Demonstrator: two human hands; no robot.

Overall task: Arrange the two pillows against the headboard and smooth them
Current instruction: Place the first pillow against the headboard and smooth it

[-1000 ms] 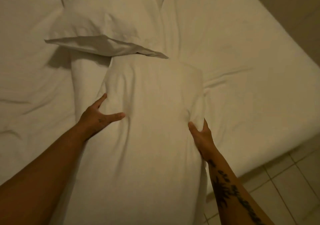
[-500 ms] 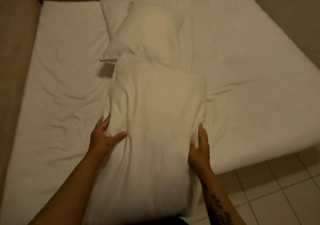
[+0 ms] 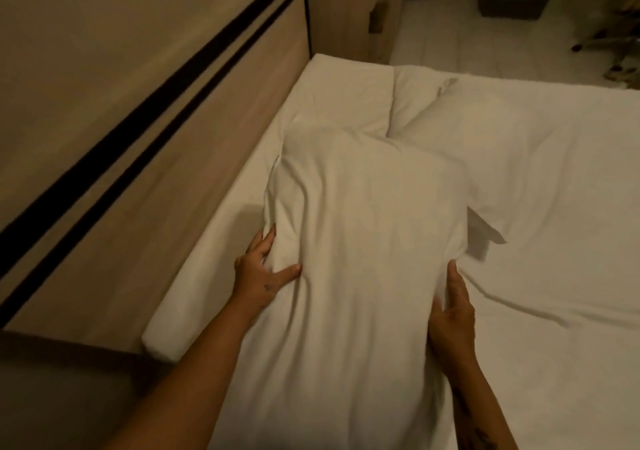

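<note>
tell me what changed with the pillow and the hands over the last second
The held pillow has been carried from mid-bed toward the headboard, now lying near the mattress edge beside it. The view swung that way too. The left hand and right hand kept gripping its two sides throughout. The second pillow stayed lying beyond it on the bed.

Dim, warm yellowish lighting; the floor (image 3: 450,17) at the top is brightest; the pillow (image 3: 363,242) casts a soft shadow on the bed (image 3: 554,172); focus soft throughout; headboard (image 3: 138,120) lines bend from wide-angle distortion.
</note>
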